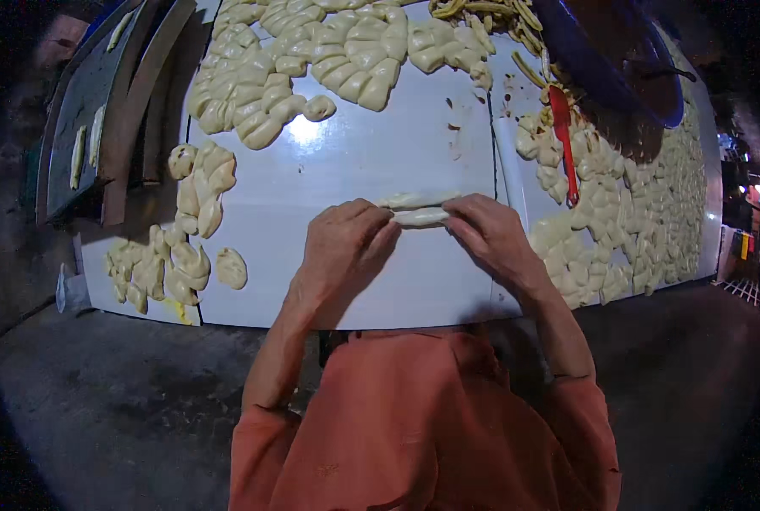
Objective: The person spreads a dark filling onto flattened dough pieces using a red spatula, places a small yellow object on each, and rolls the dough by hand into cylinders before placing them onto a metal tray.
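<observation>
White dough (421, 217), in two side-by-side strands, is lying over the counter (303, 183) between left fingers (375, 223) and right fingers (469, 223), which are holding its ends narrowly. Shaping is looking unfinished: three strips (78, 158) are resting on the tray (77, 98), while many lumps (358, 53) are apparently waiting.

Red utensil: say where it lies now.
In the head view, the red utensil lies toward the right, among pale dough pieces, just below and left of the blue basin, beyond the right hand.
</observation>
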